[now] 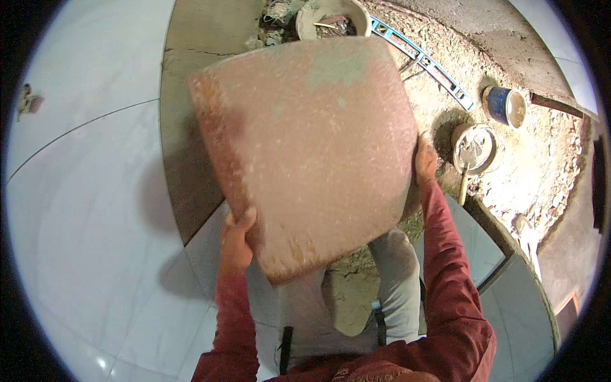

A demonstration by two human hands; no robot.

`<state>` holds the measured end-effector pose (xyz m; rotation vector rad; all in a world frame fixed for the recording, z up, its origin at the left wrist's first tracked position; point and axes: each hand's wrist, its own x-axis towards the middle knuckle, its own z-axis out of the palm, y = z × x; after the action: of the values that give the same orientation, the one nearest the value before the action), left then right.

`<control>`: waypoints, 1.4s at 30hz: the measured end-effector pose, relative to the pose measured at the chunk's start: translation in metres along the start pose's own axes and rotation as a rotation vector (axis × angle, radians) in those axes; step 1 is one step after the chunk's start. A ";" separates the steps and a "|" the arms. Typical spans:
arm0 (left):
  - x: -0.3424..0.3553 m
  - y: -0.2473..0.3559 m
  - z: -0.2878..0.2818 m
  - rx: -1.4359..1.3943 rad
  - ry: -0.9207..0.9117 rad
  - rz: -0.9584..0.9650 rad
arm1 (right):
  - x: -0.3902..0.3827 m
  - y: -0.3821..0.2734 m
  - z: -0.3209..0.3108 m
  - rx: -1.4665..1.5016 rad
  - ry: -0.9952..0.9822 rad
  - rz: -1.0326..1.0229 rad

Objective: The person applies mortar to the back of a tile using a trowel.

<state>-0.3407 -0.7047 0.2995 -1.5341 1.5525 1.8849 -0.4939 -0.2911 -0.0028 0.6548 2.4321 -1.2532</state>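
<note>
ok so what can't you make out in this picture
Head view:
- Underside of the reddish slab: faces away from the camera.
- Fingertips of the left hand and right hand: hidden by the slab.
- Top bucket: far rim cut off by the picture's upper edge, near wall hidden by the slab.
- Small thing on the left tiles: too small and blurred to identify.

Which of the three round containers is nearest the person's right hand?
The pale round bucket with grey paste and a yellowish tool handle; the blue cylindrical container and the wide, debris-filled beige tub sit farther from the right hand.
</note>
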 end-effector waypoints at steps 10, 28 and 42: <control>0.260 -0.113 0.107 -0.385 -0.039 0.066 | 0.182 -0.006 -0.014 -0.135 0.199 -0.206; 0.374 -0.145 0.126 -0.440 -0.204 0.352 | 0.231 -0.064 -0.002 -0.454 -0.109 -0.516; 0.325 -0.176 0.128 -0.194 -0.236 0.535 | 0.176 0.017 -0.039 -0.286 0.139 -0.514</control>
<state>-0.4158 -0.6574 -0.0815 -0.9626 1.8371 2.4564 -0.6355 -0.2065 -0.0768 0.0322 2.9358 -1.0086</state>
